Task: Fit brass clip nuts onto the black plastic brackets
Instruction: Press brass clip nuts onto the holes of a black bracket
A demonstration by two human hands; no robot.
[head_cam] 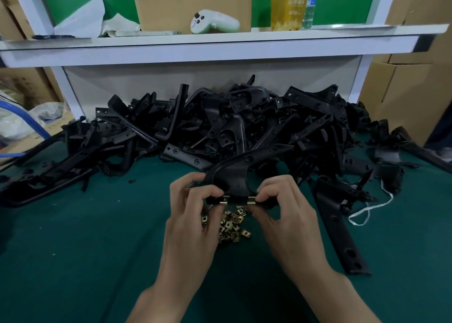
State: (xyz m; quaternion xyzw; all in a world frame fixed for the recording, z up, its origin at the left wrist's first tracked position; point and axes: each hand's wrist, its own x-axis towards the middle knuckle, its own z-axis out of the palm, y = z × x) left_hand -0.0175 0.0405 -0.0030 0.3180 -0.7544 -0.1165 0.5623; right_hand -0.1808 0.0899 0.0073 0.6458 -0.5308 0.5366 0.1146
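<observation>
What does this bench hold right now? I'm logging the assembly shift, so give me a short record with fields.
surface: green mat
bracket: held above the mat, metal clips showing on its near edge
left hand: pinches that edge, left end
right hand: pinches that edge, right end
nuts: loose heap on the mat, under the hands
pile: many black brackets, behind
shelf: white controller, yellow bottle

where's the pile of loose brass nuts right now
In the head view the brass nuts lie mid-frame on the green mat, between the left hand and right hand, just nearer the person than the black bracket they hold.
</observation>
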